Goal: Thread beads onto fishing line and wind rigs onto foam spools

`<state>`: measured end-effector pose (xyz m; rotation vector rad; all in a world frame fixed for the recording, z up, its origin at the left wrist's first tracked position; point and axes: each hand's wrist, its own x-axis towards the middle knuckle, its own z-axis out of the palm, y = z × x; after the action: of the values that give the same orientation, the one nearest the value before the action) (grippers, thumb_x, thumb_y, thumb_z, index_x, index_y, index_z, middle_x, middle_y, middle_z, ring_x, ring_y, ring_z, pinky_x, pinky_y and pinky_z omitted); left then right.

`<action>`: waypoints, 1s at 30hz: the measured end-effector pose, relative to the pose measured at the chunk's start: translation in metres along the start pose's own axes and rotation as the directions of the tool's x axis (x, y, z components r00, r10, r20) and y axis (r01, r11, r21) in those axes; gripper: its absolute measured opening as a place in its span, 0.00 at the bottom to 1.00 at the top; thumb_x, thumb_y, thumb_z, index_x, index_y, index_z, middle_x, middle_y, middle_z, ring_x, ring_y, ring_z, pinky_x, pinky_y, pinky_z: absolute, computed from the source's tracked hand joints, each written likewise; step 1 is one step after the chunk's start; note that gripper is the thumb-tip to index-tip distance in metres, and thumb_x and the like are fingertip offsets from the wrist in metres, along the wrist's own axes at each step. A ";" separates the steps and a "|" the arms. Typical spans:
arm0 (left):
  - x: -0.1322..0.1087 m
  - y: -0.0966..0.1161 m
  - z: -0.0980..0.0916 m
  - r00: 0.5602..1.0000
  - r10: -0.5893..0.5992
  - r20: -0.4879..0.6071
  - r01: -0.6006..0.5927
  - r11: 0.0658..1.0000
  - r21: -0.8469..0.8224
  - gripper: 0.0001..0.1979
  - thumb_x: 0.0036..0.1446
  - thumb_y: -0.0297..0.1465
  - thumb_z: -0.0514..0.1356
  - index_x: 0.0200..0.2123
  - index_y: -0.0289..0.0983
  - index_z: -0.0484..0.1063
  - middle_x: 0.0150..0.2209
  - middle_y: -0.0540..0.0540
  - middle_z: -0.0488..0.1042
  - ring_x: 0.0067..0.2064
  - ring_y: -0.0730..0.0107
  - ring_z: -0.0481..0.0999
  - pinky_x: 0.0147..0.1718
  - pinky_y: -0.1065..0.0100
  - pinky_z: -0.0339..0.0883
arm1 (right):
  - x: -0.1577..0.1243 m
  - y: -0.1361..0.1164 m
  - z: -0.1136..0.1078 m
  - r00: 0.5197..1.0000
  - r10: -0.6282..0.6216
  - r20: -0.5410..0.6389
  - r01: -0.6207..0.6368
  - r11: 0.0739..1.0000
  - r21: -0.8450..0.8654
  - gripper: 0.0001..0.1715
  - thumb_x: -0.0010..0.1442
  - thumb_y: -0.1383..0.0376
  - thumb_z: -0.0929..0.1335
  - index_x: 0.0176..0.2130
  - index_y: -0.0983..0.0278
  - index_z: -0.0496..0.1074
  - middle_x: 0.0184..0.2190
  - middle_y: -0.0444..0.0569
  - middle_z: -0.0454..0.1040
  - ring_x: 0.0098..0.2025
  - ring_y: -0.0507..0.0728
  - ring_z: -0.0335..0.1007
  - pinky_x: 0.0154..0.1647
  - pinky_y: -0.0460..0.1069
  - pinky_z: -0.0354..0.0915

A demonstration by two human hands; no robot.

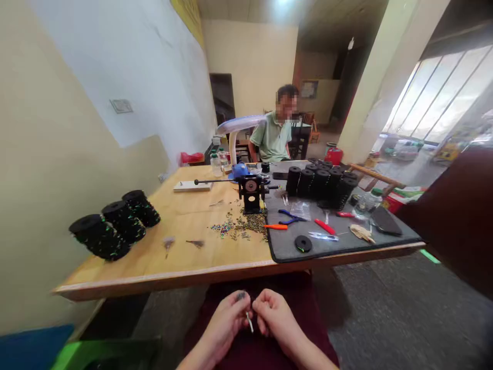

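Both hands are together above my lap, below the table's front edge. My left hand (231, 319) is closed, pinching a small bundle with a dark, fuzzy tuft (241, 296) at its top and a white stem (250, 322) pointing down. Close beside it, my right hand (274, 312) has thumb and forefinger pressed together; whatever lies between them is too small to make out. Nearest on the tabletop lie two small feathery grey tufts (195, 243). Beyond them is a scattered pile of tiny metallic and coloured pieces (246, 224).
A black cranked device (251, 192) and a lamp (241, 123) stand mid-table. Black rolls (123, 221) line the left; more (321, 182) stand on a grey mat (285, 246) with blue pliers (289, 218), a red-handled tool (324, 226) and a black spool (303, 243). A person (272, 136) sits opposite.
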<state>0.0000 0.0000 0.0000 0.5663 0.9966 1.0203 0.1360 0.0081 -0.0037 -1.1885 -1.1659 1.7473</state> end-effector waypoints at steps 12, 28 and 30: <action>-0.002 0.001 0.001 1.000 0.014 -0.004 -0.014 1.000 0.004 0.14 0.44 0.36 0.68 0.26 0.35 0.66 0.21 0.54 0.66 0.23 0.79 0.66 0.21 0.76 0.57 | 0.001 -0.004 -0.002 0.999 0.035 -0.017 -0.035 0.999 -0.005 0.20 0.49 0.50 0.68 0.25 0.63 0.61 0.07 0.34 0.62 0.09 0.44 0.46 0.11 0.41 0.43; -0.006 0.008 0.011 0.988 0.148 0.036 -0.146 0.855 0.499 0.17 0.47 0.44 0.62 0.24 0.35 0.65 0.15 0.52 0.69 0.14 0.80 0.60 0.14 0.76 0.52 | 0.006 -0.003 -0.003 0.998 -0.006 -0.063 0.010 0.997 0.071 0.22 0.49 0.48 0.68 0.27 0.62 0.60 0.08 0.33 0.61 0.10 0.44 0.46 0.12 0.41 0.41; -0.007 0.008 0.011 0.989 0.143 0.037 -0.143 0.863 0.484 0.16 0.47 0.42 0.62 0.24 0.35 0.65 0.16 0.52 0.69 0.15 0.79 0.61 0.16 0.76 0.53 | 0.006 -0.004 -0.005 0.997 -0.007 -0.074 0.015 0.994 0.106 0.23 0.49 0.47 0.68 0.26 0.62 0.60 0.08 0.33 0.61 0.10 0.44 0.45 0.12 0.41 0.40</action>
<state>0.0049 -0.0017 0.0144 1.0705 1.2346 0.8957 0.1391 0.0163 -0.0029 -1.1702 -1.0210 1.7207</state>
